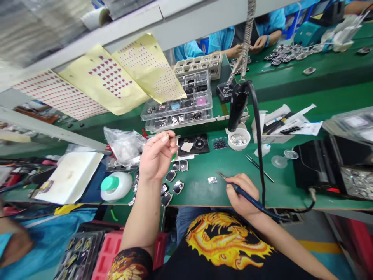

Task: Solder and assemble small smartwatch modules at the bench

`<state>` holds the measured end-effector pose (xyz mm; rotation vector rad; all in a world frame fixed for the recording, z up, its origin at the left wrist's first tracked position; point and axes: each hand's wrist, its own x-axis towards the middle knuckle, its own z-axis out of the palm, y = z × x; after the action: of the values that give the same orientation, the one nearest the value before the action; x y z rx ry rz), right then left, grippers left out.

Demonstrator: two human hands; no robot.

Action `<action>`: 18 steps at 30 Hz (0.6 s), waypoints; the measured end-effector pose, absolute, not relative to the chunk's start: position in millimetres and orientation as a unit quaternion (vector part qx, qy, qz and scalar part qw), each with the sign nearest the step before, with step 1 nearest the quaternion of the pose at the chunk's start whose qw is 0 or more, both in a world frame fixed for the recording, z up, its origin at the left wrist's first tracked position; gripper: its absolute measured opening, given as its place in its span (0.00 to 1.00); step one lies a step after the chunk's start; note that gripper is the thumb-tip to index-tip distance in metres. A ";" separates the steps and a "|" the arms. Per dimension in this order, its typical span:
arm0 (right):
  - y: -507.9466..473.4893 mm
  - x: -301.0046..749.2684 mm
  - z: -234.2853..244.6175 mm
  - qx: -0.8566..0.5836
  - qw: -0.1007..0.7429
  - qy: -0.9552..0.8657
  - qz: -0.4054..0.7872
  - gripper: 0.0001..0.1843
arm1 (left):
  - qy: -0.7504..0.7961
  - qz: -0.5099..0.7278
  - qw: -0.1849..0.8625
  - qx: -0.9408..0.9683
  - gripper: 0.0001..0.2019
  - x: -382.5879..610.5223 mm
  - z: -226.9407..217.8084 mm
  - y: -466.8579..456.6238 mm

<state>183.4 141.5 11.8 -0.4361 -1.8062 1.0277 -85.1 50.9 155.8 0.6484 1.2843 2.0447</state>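
My right hand is closed round a soldering iron, its tip angled left over the green bench. Just left of that tip lies a small silvery-white part. My left hand is raised above the bench with thumb and fingertips pinched together; what sits between them is too small to make out. Below and beside it are several dark watch-like cases. A black fixture with a pale square on it lies beyond, beside a small tray of dark bits.
A white bottle with a green cap stands left of my forearm. Tweezers and a white bowl of small parts are at right. A black lamp-like tube hangs over the bench. Across it, a co-worker's hands are visible.
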 end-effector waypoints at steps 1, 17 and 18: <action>141.8 183.8 11.3 -0.179 0.487 -0.744 0.421 0.11 | 0.482 0.782 0.315 0.240 0.06 -87.8 158.3 48.9; 142.9 186.2 1.7 -0.216 0.493 -0.762 0.361 0.16 | 0.411 0.843 0.286 0.196 0.01 -121.6 185.2 26.9; 142.8 185.7 1.3 -0.218 0.496 -0.761 0.357 0.17 | 0.414 0.843 0.281 0.198 0.01 -122.4 186.3 26.2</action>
<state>185.7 142.8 1.3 -0.5288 -1.8436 0.8641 -122.4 26.2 186.3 0.5303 1.1094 2.2580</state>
